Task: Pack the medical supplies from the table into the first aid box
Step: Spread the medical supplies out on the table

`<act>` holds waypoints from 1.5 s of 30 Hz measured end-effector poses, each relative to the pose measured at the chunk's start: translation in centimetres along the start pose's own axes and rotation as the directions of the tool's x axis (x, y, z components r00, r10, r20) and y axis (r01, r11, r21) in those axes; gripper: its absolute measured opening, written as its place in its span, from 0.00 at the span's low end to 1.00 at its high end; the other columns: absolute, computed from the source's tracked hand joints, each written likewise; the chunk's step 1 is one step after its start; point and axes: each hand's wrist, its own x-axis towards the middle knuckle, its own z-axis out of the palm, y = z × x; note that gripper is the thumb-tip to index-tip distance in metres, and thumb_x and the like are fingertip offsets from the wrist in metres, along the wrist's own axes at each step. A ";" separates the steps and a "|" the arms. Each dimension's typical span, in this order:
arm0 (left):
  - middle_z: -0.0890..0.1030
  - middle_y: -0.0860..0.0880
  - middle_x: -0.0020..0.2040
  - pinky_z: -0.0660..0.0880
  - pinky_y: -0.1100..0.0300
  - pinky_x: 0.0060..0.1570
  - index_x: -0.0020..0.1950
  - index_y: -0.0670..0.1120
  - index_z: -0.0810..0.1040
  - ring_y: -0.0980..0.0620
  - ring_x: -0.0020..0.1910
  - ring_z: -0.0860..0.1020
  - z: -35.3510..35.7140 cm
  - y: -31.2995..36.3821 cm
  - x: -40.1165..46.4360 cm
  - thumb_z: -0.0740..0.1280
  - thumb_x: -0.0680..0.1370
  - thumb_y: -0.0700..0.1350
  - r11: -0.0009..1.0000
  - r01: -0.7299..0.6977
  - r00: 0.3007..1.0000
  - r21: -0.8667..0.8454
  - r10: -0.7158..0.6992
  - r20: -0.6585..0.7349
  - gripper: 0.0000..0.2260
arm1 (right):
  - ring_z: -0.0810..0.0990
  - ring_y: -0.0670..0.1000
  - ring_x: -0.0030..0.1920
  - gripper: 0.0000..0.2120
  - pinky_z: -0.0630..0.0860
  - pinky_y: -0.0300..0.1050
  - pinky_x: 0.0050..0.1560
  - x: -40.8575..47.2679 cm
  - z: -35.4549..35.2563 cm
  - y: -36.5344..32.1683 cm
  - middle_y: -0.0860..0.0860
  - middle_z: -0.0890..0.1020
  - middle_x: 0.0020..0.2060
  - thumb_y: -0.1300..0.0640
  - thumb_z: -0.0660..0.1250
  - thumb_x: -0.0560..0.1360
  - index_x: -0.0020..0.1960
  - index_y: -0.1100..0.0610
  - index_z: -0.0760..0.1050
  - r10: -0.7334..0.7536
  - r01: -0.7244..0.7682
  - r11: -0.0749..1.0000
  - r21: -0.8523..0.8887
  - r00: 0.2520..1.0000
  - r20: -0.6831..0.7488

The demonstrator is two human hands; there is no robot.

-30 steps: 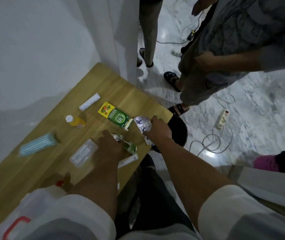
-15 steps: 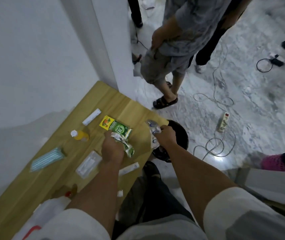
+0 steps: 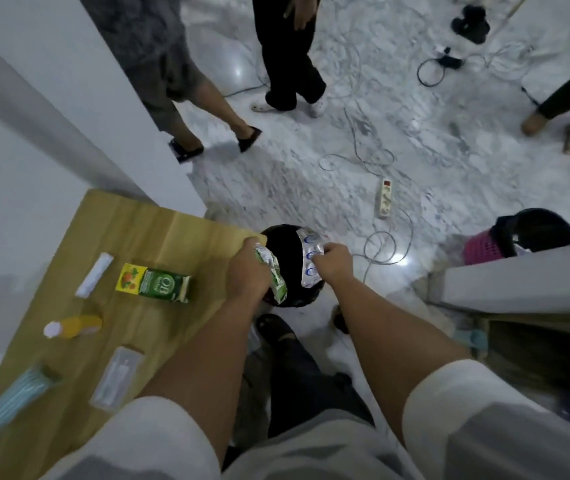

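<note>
Both hands have lifted off the desk (image 3: 159, 233) and now hang over a black bin (image 3: 287, 261) on the floor. Still lying on the desk, from the left — a blue mask pack (image 3: 10, 403), a small orange bottle (image 3: 74, 327), a clear flat pack (image 3: 115, 377), a white strip (image 3: 94, 274) and a green box (image 3: 154, 283). Next, the left hand (image 3: 247, 271) grips a green foil packet (image 3: 273, 271). The right hand (image 3: 333, 263) pinches a silver pill sheet (image 3: 309, 259) — it is just above the bin
</note>
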 end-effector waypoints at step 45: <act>0.81 0.46 0.54 0.70 0.55 0.44 0.51 0.46 0.79 0.42 0.55 0.81 -27.5 -18.2 -19.8 0.68 0.78 0.50 0.913 0.293 0.870 0.284 -0.132 -0.475 0.08 | 0.73 0.57 0.72 0.28 0.71 0.50 0.68 -27.1 14.5 -23.4 0.55 0.76 0.71 0.39 0.65 0.80 0.73 0.56 0.74 -0.695 0.903 0.128 -0.410 0.377 0.612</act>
